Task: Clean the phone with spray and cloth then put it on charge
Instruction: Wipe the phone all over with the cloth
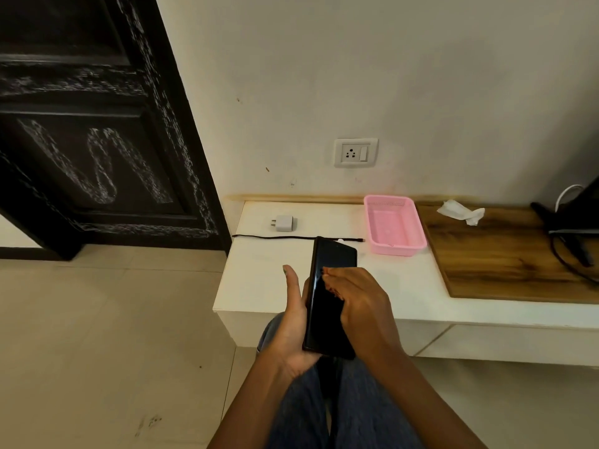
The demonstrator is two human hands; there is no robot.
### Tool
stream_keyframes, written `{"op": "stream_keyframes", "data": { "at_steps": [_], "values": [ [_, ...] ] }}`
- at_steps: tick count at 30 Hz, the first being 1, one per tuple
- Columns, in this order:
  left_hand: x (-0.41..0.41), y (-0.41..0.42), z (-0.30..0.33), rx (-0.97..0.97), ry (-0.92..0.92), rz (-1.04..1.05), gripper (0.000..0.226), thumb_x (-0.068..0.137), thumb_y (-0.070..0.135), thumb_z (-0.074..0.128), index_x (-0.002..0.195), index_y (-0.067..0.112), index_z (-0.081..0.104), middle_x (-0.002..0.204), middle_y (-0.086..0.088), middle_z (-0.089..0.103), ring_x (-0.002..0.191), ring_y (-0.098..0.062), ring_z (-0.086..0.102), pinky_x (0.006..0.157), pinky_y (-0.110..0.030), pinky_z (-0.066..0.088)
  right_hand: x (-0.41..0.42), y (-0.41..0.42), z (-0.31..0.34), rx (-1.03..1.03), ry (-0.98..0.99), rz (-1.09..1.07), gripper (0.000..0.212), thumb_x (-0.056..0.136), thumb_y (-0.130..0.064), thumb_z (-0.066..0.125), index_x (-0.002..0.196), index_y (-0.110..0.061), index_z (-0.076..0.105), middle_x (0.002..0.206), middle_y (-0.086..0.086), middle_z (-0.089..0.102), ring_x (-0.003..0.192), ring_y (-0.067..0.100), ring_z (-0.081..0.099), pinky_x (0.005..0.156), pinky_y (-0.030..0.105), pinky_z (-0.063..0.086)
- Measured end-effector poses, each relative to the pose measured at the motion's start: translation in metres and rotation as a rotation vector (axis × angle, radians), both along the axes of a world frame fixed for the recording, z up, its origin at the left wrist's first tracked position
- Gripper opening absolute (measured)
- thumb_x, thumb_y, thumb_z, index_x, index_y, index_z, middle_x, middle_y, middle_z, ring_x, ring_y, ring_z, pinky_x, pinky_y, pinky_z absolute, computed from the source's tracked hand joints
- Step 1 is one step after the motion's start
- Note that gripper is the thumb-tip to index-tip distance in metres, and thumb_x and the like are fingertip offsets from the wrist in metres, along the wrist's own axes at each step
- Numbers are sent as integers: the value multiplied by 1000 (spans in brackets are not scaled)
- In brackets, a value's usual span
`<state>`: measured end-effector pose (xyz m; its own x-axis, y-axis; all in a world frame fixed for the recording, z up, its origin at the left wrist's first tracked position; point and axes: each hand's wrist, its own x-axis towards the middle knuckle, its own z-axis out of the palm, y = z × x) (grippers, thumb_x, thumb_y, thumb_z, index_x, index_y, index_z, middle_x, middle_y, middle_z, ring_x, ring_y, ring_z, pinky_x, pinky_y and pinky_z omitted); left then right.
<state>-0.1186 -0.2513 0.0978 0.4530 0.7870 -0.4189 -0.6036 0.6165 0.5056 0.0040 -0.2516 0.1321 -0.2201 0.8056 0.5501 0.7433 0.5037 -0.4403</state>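
Observation:
A black phone (330, 286) stands nearly upright above the front edge of the white shelf (259, 280), screen dark. My left hand (291, 322) holds it from below and along its left side, thumb up. My right hand (359, 303) lies over the screen's right side with fingers curled against the glass; no cloth shows under them. A white charger plug (283, 223) lies on the shelf near the wall. A black cable (275, 236) stretches across the shelf behind the phone. A crumpled white cloth (460, 211) lies on the wooden board (499, 257). No spray bottle is in view.
An empty pink basket (393, 225) sits on the shelf beside the board. A wall socket (355, 152) is above the shelf. A dark device with cables (570, 231) stands at the far right. A black door (97, 124) is on the left, over a tiled floor.

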Motion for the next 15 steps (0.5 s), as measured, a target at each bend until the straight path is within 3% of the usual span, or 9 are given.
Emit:
{"op": "stream_keyframes", "data": {
  "at_steps": [5, 8, 12, 15],
  "values": [
    [-4, -2, -4, -37, -2, 27, 112, 54, 90, 54, 127, 6, 61, 130, -21, 60, 120, -32, 59, 100, -45, 48, -12, -24, -6, -31, 43, 151, 39, 67, 13, 56, 101, 1, 70, 106, 12, 70, 103, 26, 64, 91, 45, 49],
    [-7, -3, -6, -25, -16, 22, 118, 54, 91, 51, 131, 2, 56, 128, -20, 59, 120, -30, 58, 106, -42, 43, -9, -36, -14, 10, -8, 179, 31, 71, 4, 62, 100, 0, 71, 105, 10, 70, 105, 19, 62, 96, 28, 48],
    [-6, -1, -3, -33, -4, 41, 104, 58, 90, 44, 118, 9, 68, 113, -18, 70, 105, -30, 68, 82, -40, 58, 2, -18, -14, 46, 21, 65, 27, 71, 10, 69, 96, 2, 72, 100, 12, 71, 93, 24, 68, 84, 33, 55],
    [0, 0, 2, -24, 52, 30, 95, 56, 90, 42, 107, 17, 74, 114, -16, 70, 104, -30, 68, 78, -41, 58, -6, -12, -10, -41, 94, 12, 36, 65, 18, 72, 98, 5, 70, 102, 17, 69, 97, 26, 65, 88, 42, 53]
  ]
}}
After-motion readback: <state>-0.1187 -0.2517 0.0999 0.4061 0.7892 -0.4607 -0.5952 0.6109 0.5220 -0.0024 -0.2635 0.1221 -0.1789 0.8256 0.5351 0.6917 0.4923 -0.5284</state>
